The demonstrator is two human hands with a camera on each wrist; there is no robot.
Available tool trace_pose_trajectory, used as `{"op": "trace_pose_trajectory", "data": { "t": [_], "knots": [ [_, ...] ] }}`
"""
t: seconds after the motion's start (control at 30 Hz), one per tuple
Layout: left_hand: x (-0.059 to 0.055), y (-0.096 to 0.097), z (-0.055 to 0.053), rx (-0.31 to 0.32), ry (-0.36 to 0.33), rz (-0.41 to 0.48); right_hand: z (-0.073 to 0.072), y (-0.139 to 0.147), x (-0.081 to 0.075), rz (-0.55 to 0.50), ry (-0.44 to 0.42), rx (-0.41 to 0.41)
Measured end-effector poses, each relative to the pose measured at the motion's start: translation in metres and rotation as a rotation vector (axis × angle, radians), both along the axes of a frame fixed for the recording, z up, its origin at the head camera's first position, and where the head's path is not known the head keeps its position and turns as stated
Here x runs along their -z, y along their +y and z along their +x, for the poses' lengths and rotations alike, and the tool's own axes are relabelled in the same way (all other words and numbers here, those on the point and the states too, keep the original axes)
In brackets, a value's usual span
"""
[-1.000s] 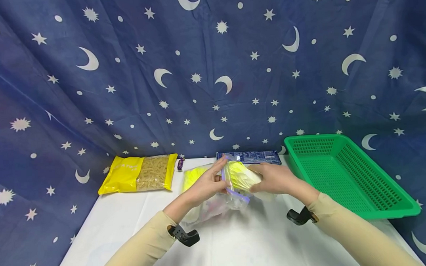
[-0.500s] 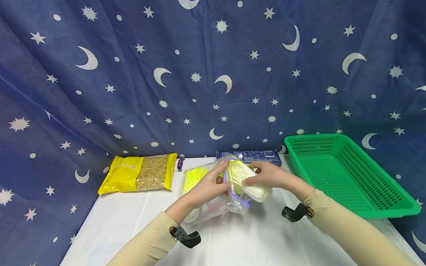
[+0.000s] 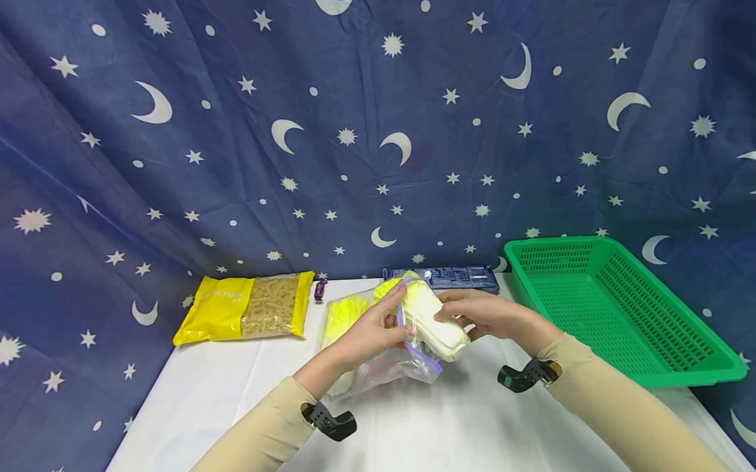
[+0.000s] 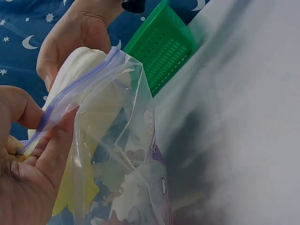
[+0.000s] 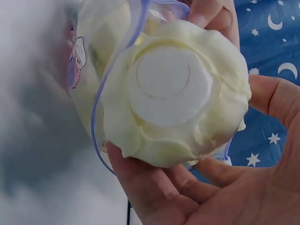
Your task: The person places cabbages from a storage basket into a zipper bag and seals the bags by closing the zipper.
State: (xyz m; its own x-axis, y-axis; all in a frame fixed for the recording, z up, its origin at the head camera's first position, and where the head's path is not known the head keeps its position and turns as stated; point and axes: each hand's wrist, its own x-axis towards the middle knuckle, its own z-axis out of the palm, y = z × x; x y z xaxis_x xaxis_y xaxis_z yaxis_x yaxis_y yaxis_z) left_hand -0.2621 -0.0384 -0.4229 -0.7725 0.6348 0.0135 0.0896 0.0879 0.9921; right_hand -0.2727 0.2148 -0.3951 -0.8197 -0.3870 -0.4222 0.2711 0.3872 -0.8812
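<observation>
Head view: the left hand (image 3: 377,327) pinches the purple rim (image 4: 77,84) of a clear plastic zip bag (image 3: 390,369); the right hand (image 3: 485,312) grips a pale, yellow-leaved cabbage (image 3: 434,321) partly inside. Bagging seems underway; next probably calls for pushing its white base (image 5: 171,84) inward.

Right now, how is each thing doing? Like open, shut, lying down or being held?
Cabbage: held, tilted, partly in the bag
Bag: mouth open
Other cabbage: looks to be inside the bag
Pasta: lying flat, looks shut
Candy: lying down
Blue packet: lying flat, partly hidden
Basket: upright, open on top
Left hand: pinching the bag's edge
Right hand: holding the cabbage
</observation>
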Motion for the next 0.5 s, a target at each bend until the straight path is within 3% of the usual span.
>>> {"op": "trace_pose_trajectory", "data": {
  "t": [0.23, 0.5],
  "knots": [
    [0.001, -0.0015, -0.0017, -0.001, 0.0, -0.003, -0.0011, 0.006, -0.0017, -0.01, -0.044, -0.023],
    [-0.0002, -0.0037, 0.0016, -0.021, 0.1, -0.112, -0.0002, 0.0099, -0.0011, -0.081, -0.089, 0.002]
  ]
}}
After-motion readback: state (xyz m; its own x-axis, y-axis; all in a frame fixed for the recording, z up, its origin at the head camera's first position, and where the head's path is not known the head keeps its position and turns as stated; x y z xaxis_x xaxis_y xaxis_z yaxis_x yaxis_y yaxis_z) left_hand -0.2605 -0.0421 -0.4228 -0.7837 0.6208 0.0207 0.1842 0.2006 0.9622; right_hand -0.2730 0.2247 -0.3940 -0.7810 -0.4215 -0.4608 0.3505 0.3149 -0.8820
